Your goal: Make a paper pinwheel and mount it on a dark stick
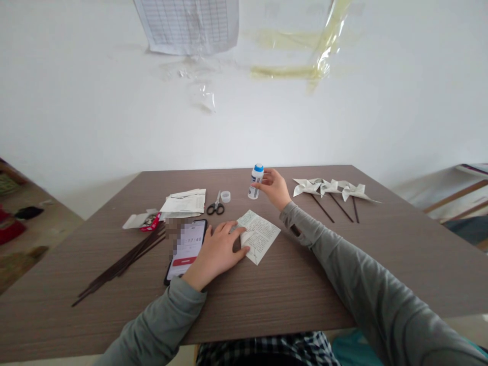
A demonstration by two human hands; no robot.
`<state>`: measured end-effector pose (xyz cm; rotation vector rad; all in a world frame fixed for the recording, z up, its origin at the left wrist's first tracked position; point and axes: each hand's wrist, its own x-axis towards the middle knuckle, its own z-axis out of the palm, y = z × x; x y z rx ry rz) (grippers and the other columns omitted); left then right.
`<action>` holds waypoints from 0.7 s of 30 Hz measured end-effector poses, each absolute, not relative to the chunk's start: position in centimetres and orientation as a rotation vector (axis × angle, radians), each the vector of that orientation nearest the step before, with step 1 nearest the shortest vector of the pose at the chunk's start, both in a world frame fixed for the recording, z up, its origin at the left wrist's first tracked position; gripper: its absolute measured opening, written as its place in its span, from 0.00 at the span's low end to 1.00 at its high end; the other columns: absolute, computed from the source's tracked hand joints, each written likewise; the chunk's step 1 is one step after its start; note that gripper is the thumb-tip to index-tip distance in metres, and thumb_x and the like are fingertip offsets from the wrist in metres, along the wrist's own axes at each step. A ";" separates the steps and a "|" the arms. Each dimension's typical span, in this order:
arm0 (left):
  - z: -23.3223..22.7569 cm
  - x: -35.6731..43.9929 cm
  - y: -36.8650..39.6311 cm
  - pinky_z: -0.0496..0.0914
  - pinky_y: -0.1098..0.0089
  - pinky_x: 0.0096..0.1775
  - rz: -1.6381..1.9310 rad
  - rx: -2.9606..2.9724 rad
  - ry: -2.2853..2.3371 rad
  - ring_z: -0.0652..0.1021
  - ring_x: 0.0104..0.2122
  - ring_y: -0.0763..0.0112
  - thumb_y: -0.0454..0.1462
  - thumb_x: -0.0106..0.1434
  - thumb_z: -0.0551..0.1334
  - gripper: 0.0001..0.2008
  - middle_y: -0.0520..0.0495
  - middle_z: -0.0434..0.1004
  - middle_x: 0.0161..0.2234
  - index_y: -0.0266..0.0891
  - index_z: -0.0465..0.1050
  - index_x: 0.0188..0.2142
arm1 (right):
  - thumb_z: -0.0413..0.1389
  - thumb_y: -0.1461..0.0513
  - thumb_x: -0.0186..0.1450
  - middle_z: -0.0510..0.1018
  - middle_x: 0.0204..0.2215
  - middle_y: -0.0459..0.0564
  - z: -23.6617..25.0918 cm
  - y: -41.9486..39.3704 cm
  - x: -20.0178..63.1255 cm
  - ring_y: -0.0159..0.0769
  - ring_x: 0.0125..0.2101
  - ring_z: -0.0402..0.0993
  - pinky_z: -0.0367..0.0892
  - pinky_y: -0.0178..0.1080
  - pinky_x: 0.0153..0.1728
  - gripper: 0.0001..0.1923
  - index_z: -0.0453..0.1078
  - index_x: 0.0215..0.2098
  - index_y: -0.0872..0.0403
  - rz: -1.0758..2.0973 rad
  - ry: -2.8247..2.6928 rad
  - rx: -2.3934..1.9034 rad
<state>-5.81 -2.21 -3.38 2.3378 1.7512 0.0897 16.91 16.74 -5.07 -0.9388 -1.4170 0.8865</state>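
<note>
My left hand [221,246] lies over the left side of a square of printed paper [263,236], its thumb and fingers apart. A small folded flap stands between thumb and index finger. My right hand [276,188] has its fingers round a small white bottle [254,189] with a blue cap, standing upright at the table's back. What is in the bottle I cannot tell. Black-handled scissors [216,206] and a small clear roll of tape [225,196] lie left of the bottle. Under my left wrist is a phone [189,244] with a lit screen.
Several paper pinwheels [318,187] on dark sticks lie at the back right of the table [290,300]. On the left are a stack of paper sheets [183,202], an open red-and-white box [148,221] and a bundle of dark sticks [122,262]. A white wall stands behind.
</note>
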 end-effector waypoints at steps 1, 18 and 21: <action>-3.4 -5.8 -2.2 0.61 0.22 0.85 0.093 2.339 1.747 0.72 0.85 0.32 0.46 0.82 0.70 0.29 0.35 0.75 0.85 0.51 0.81 0.79 | 0.82 0.52 0.58 0.93 0.48 0.51 -5.4 16.0 17.6 0.52 0.50 0.93 0.89 0.57 0.59 0.34 0.73 0.55 0.45 0.884 -1.416 -0.925; -3.6 -5.7 -2.5 0.63 0.27 0.85 0.129 2.350 1.763 0.75 0.84 0.34 0.48 0.81 0.74 0.28 0.37 0.78 0.83 0.53 0.84 0.77 | 0.78 0.31 0.60 0.95 0.47 0.57 -10.2 11.2 23.3 0.65 0.49 0.97 0.89 0.67 0.57 0.42 0.56 0.45 0.39 0.570 -1.507 -1.105; -3.5 -5.7 -2.6 0.62 0.25 0.85 0.120 2.352 1.752 0.74 0.84 0.34 0.48 0.81 0.74 0.29 0.35 0.77 0.84 0.52 0.83 0.78 | 0.76 0.28 0.63 0.95 0.51 0.63 -10.7 10.9 23.8 0.67 0.52 0.97 0.91 0.66 0.54 0.41 0.59 0.46 0.40 0.486 -1.593 -1.134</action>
